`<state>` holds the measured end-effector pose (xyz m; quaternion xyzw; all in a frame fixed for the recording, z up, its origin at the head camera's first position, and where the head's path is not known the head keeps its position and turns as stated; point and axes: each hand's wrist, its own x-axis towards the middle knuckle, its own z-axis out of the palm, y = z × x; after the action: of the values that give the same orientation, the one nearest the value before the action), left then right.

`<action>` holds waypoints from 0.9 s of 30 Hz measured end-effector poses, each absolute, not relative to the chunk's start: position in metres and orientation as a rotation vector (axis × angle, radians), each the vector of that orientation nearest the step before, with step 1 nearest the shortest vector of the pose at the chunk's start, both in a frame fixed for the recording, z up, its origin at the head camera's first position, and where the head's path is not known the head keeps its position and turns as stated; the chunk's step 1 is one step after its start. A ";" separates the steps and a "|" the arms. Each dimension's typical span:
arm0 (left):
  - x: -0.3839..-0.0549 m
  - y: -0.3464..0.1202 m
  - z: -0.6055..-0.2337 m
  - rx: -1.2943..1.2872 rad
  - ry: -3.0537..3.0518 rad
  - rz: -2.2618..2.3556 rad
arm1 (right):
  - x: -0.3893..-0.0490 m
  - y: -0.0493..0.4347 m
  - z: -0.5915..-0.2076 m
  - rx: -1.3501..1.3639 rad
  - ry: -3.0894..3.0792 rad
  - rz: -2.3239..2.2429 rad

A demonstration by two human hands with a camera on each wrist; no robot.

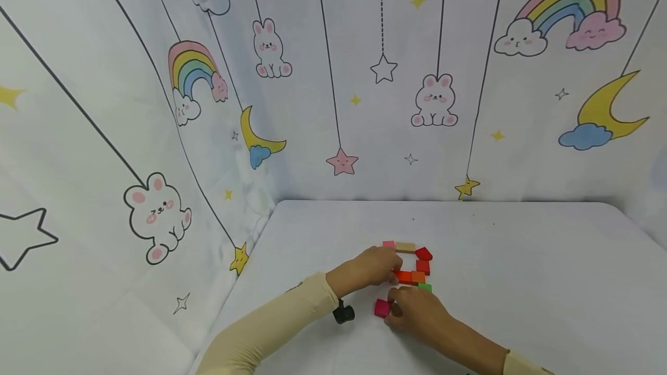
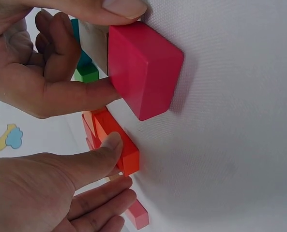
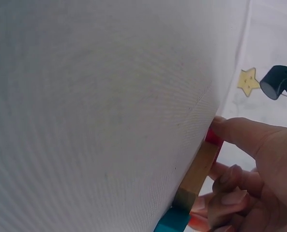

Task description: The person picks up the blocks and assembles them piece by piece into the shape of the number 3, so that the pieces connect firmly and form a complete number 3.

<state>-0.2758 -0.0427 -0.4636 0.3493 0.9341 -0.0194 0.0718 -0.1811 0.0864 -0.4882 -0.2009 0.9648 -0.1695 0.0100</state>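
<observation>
My left hand [image 1: 367, 271] is at the left side of a ring of small blocks. Its thumb lies on a long orange block [image 2: 126, 150] and the other fingers bend round behind, pinching it. My right hand [image 1: 422, 314], nearer the front, pinches a crimson block [image 1: 382, 308] between thumb and index finger; this block rests on the table. Against the crimson block sits a wooden block [image 3: 197, 171], followed by a teal block [image 3: 172, 221]. A green block [image 1: 424, 287] shows just beyond the right hand's knuckles.
Along the ring stand a pink block [image 1: 388, 244], a tan block [image 1: 405, 247], a red pointed block [image 1: 424, 254], a red block [image 1: 422, 267] and a smaller orange block [image 1: 418, 277]. A black wrist camera [image 1: 344, 312] hangs under the left wrist. A patterned curtain [image 1: 365, 132] borders the white table [image 1: 521, 282].
</observation>
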 end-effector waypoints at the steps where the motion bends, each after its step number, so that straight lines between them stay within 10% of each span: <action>1: -0.276 -0.043 -0.464 1.051 2.808 -0.060 | -0.181 0.086 -0.488 -0.622 3.013 -0.529; 27: -0.275 -0.045 -0.462 1.072 2.803 -0.040 | -0.180 0.091 -0.491 -0.682 3.050 -0.488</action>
<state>-0.2754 -0.0448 -0.4619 0.3563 0.9316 -0.0132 0.0703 -0.1800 0.0911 -0.4906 -0.2156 0.9642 -0.1542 -0.0109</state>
